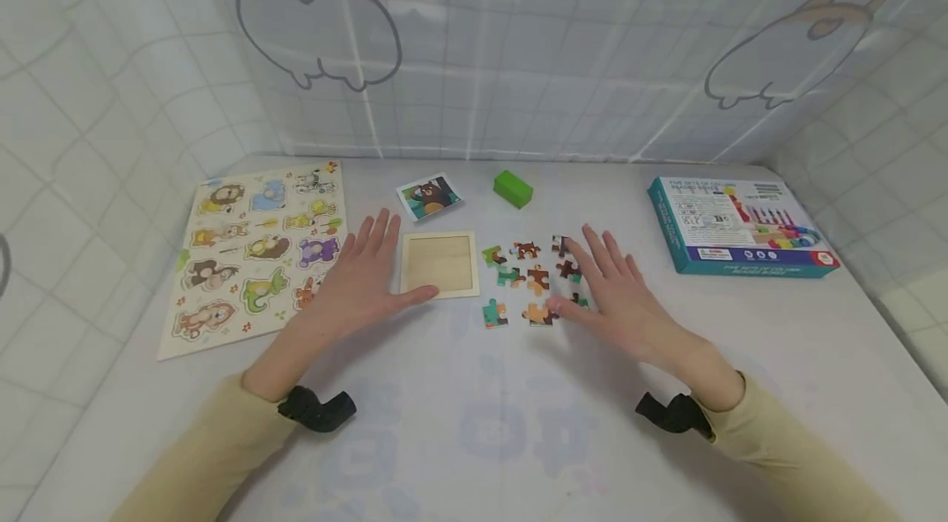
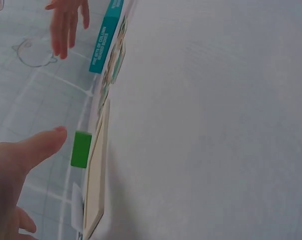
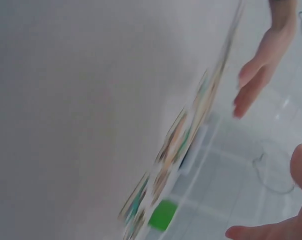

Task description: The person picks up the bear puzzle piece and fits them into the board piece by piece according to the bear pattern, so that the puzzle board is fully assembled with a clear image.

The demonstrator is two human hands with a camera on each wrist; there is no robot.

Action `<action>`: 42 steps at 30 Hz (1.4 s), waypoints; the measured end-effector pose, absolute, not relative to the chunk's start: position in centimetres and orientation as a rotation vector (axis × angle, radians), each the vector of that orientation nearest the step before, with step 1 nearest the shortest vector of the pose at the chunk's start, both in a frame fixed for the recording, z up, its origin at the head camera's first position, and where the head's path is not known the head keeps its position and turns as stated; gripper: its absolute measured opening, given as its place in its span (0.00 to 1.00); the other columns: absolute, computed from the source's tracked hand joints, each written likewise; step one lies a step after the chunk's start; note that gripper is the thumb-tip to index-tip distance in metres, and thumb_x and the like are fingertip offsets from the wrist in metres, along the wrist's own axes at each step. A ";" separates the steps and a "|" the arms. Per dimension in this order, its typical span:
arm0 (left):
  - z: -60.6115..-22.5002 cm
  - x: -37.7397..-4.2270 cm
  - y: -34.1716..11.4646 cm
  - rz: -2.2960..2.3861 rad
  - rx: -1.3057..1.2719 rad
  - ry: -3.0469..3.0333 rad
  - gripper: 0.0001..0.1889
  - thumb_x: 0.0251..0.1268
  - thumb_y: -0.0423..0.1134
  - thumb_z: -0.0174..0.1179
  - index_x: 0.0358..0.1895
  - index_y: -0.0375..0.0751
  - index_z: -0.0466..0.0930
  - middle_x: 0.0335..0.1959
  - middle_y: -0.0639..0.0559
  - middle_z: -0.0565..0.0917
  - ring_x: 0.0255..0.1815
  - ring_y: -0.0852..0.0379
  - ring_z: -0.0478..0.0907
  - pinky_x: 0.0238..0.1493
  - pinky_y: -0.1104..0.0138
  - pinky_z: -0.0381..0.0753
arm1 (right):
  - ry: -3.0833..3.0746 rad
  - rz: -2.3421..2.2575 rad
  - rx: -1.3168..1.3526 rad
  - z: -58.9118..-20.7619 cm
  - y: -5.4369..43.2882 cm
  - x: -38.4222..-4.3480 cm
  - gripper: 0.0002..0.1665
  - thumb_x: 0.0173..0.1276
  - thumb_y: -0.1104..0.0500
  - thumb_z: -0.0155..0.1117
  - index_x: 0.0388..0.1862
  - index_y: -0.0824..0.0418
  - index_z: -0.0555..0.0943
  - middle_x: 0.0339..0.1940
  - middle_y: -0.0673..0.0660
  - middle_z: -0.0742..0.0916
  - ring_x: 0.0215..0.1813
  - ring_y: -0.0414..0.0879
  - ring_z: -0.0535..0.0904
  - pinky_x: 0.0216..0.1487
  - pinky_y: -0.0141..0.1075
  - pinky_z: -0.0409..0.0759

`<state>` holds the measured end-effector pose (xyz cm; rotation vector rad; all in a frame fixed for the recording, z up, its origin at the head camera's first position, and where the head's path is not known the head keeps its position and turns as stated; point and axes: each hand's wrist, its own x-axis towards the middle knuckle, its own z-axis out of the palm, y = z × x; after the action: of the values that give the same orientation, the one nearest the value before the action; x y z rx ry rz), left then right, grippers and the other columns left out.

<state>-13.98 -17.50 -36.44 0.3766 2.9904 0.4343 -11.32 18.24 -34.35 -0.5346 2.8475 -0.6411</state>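
Note:
Fingers spread, my left hand (image 1: 354,283) is held over the table at the left side of a small square wooden frame (image 1: 444,265), grasping nothing. My right hand (image 1: 625,300) is also spread, with its thumb and index finger above the right side of several loose jigsaw pieces (image 1: 538,279); it partly hides some of them. The pieces show brown, orange and teal parts of a picture. Both wrist views show the hands apart from the table surface. A bear picture card (image 1: 429,198) lies behind the frame.
At the left lies an animal puzzle board (image 1: 255,246), partly behind the left hand. A green block (image 1: 513,188) is at the back middle, and a teal-edged box (image 1: 741,227) lies at the right. Patterned cloth walls (image 1: 533,53) rise behind and at both sides.

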 end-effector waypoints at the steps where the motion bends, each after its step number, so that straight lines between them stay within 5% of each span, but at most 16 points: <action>1: -36.6 -14.1 -17.4 0.459 0.380 2.966 0.65 0.56 0.79 0.53 0.81 0.37 0.33 0.83 0.40 0.36 0.83 0.38 0.34 0.80 0.43 0.39 | 2.824 -0.687 -0.554 -34.4 17.8 -11.2 0.54 0.71 0.29 0.53 0.84 0.53 0.46 0.85 0.56 0.42 0.83 0.59 0.31 0.78 0.66 0.37; 9: -37.9 -14.3 -16.8 0.613 0.317 2.823 0.66 0.54 0.73 0.63 0.81 0.38 0.32 0.83 0.40 0.40 0.83 0.41 0.38 0.77 0.42 0.55 | 2.692 -0.976 -0.641 -35.5 15.0 -11.9 0.46 0.72 0.32 0.56 0.81 0.46 0.55 0.84 0.52 0.54 0.83 0.56 0.49 0.76 0.64 0.56; 16: -38.1 -14.1 -16.9 0.667 0.313 2.796 0.62 0.58 0.67 0.64 0.81 0.35 0.35 0.82 0.35 0.43 0.82 0.39 0.43 0.78 0.45 0.55 | 2.675 -1.142 -0.809 -37.1 13.7 -14.4 0.39 0.73 0.43 0.63 0.75 0.59 0.66 0.75 0.54 0.72 0.75 0.52 0.66 0.72 0.53 0.69; 23: -38.1 -14.1 -17.0 0.704 0.312 2.784 0.60 0.61 0.66 0.62 0.81 0.36 0.35 0.82 0.36 0.43 0.82 0.39 0.44 0.78 0.45 0.55 | 2.759 -1.155 -0.877 -38.5 12.8 -16.9 0.26 0.73 0.59 0.64 0.66 0.65 0.76 0.62 0.59 0.82 0.59 0.53 0.80 0.58 0.48 0.81; 31: -38.3 -14.1 -17.1 0.722 0.297 2.768 0.59 0.62 0.66 0.62 0.81 0.36 0.36 0.82 0.38 0.43 0.82 0.38 0.44 0.78 0.44 0.55 | 2.814 -1.068 -0.905 -39.3 11.8 -18.8 0.19 0.70 0.68 0.64 0.59 0.65 0.81 0.56 0.59 0.86 0.51 0.52 0.79 0.50 0.43 0.81; 42: -38.3 -14.2 -17.4 0.745 0.316 2.773 0.58 0.63 0.63 0.62 0.81 0.34 0.37 0.82 0.36 0.44 0.82 0.39 0.43 0.79 0.46 0.52 | 2.901 -0.969 -0.987 -40.4 11.4 -19.6 0.13 0.71 0.62 0.64 0.52 0.62 0.85 0.49 0.58 0.81 0.48 0.52 0.71 0.46 0.40 0.72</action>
<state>-14.16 -17.39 -38.29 0.3158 2.7734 0.7450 -19.61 11.41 -40.42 -0.9868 2.9010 -0.9687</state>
